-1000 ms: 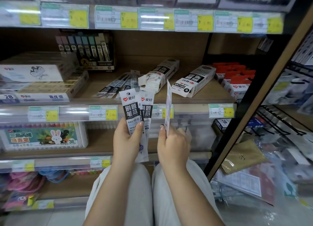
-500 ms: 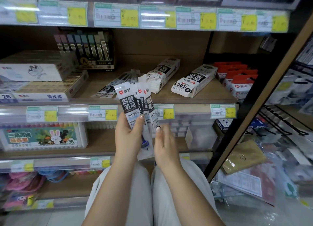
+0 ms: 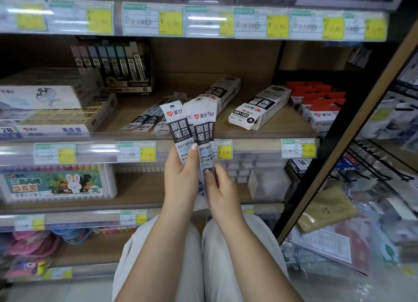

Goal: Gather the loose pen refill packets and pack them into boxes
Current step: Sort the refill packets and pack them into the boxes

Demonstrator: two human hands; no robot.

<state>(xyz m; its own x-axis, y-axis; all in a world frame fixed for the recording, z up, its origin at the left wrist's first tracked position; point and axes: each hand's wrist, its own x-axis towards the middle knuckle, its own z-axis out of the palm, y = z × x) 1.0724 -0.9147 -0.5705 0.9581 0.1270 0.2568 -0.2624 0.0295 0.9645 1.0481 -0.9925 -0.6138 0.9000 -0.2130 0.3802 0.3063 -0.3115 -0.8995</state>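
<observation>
Facing a wooden shelf of stationery, the person holds a fan of refill packets upright just in front of its edge. On the shelf lie two refill boxes on their sides, the nearer one open at its end, with more loose packets beside them to the left. The left hand has its grip closed round the lower part of the fan, thumb pressed across the front. The right hand pinches the bottom of the rightmost packets.
</observation>
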